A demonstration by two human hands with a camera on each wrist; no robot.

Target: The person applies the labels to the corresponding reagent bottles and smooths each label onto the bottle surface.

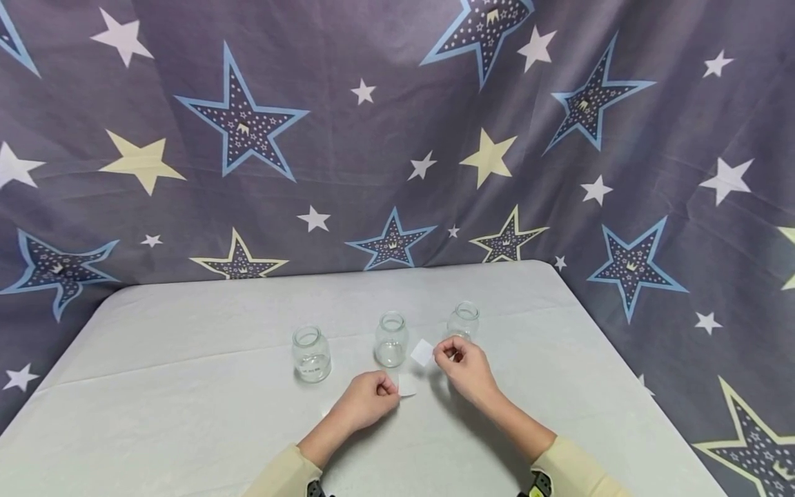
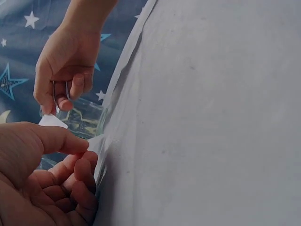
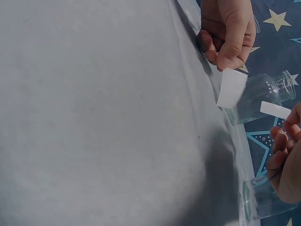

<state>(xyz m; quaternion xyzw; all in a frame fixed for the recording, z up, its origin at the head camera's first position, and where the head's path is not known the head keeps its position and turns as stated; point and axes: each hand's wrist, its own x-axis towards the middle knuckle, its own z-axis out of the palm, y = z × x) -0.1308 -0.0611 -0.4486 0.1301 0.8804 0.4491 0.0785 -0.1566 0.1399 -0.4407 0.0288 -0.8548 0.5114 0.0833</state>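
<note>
My left hand (image 1: 366, 400) pinches a small white paper piece (image 1: 406, 385) between thumb and fingers, low over the table in front of the middle jar. A second white paper piece (image 1: 423, 353) is pinched by my right hand (image 1: 467, 367), between the middle and right jars. In the right wrist view, the left hand's paper (image 3: 231, 88) hangs flat below its fingertips, while the right hand's paper (image 3: 275, 109) appears as a narrow strip. The middle glass jar (image 1: 391, 343) stands upright just beyond both hands. My right hand partly covers the right glass jar (image 1: 464, 319).
Another clear glass jar (image 1: 311, 355) stands upright at the left, with small dark print low on it. A white cloth covers the table (image 1: 186, 407). Behind and to the right hangs a dark curtain (image 1: 373, 159) patterned with stars.
</note>
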